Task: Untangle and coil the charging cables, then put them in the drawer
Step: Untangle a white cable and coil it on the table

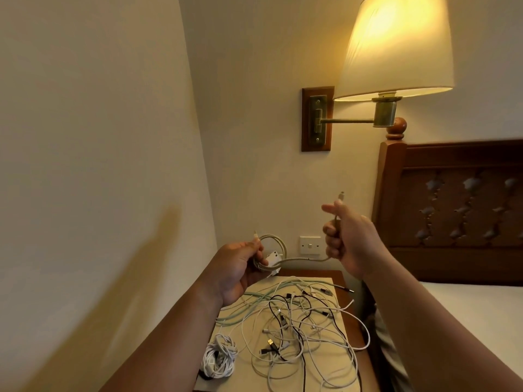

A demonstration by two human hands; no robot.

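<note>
The coil [266, 267] is pinched by the left hand [240, 267], the cable tail [305, 259] gripped by the right hand [351, 241]; the slack, apparently short, is best wound evenly.

Head view, forward over nightstand [343, 278]

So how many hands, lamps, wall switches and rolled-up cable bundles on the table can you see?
Hands: 2, left hand and right hand, both gripping the beige cable
Lamps: 1, the wall lamp
Switches: 1, the wall switch
Rolled-up bundles on the table: 1, the white bundle
Total: 5
</note>
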